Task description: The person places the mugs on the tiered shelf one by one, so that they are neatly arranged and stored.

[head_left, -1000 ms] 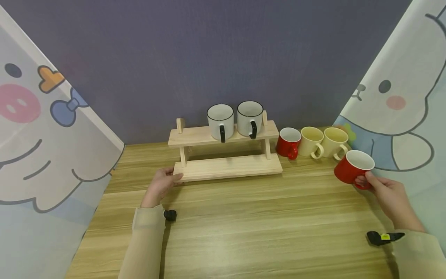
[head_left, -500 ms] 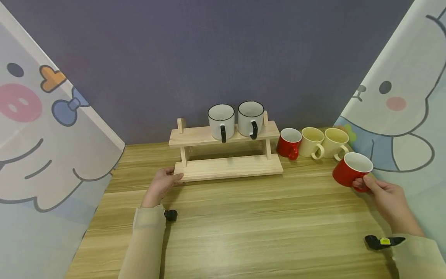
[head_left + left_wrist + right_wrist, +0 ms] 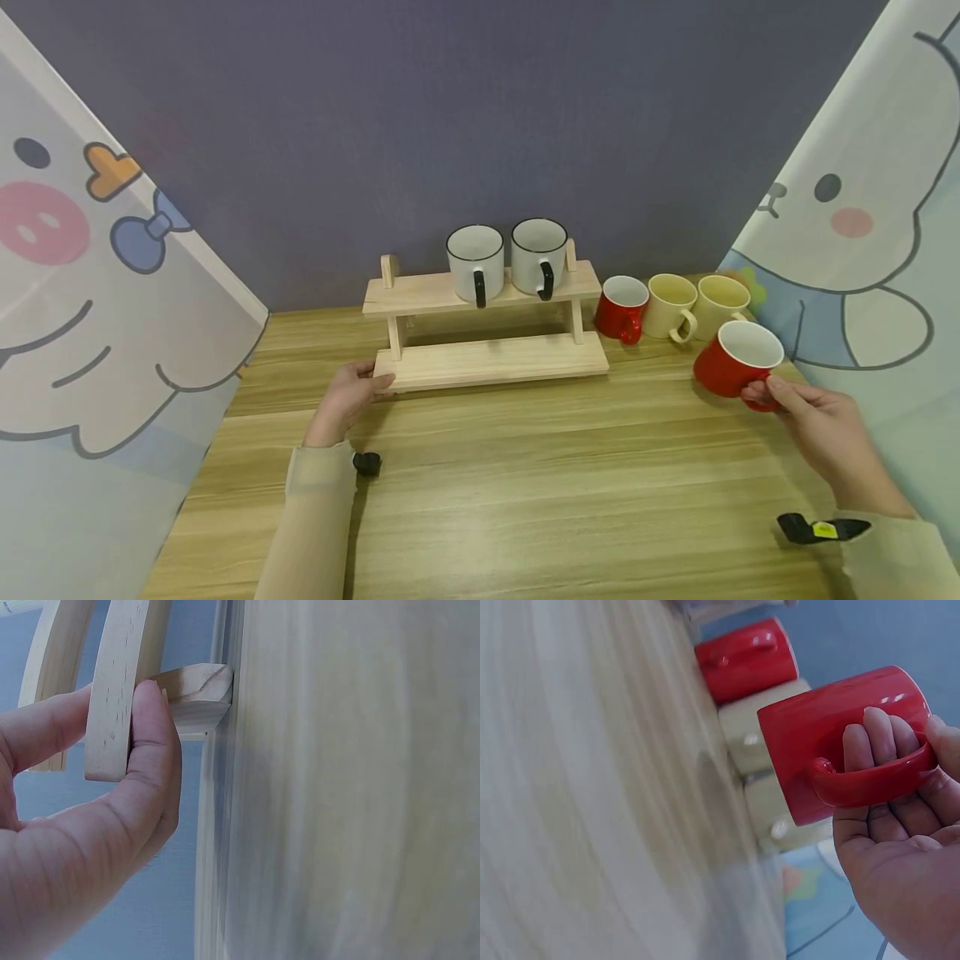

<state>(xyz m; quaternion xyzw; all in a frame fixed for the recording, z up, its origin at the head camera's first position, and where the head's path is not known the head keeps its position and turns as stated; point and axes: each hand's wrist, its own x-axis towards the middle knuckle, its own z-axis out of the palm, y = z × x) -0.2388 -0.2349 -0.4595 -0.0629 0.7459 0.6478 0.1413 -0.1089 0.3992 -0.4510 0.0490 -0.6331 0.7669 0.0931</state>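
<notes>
A two-tier wooden rack (image 3: 491,360) stands at the back of the table, with two white mugs (image 3: 476,262) on its top shelf. My left hand (image 3: 347,397) grips the left end of the lower shelf (image 3: 120,697), thumb on top. My right hand (image 3: 806,415) holds a red mug (image 3: 731,363) by its handle (image 3: 870,784), lifted above the table right of the rack. Fingers pass through the handle in the right wrist view.
Another red mug (image 3: 621,307) and two cream mugs (image 3: 670,305) stand in a row right of the rack. Cartoon-printed panels (image 3: 97,275) flank both sides of the wooden table (image 3: 555,492); a dark wall is behind.
My right hand has carried the red mug leftward, a little nearer the rack. The left hand has stayed on the lower shelf.
</notes>
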